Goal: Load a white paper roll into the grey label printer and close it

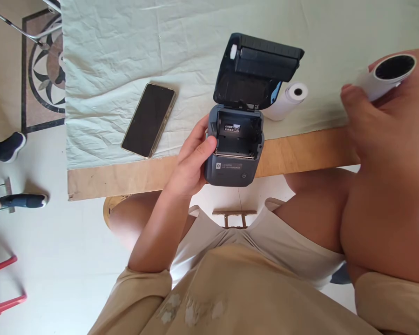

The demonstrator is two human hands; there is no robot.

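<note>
My left hand (195,158) grips a dark grey portable label printer (232,174) by its left side, the thumb on the compartment's rim. The printer's lid (254,70) is flipped up, and a small printed sticker (232,128) shows inside the compartment, with no roll in it. Over the table at the right, my right hand (387,107) is closed around a white cylinder (365,83) with a dark round end; I cannot tell whether that end is hollow. Behind the printer lies a white paper roll (282,104) with a small dark core, partly hidden by the lid.
A smartphone (148,121) with a dark screen lies left of the printer on the pale green cloth (108,42). The table's bare wooden edge (300,149) runs in front of me. Another person's shoes (7,146) and red stool legs (5,307) show at left.
</note>
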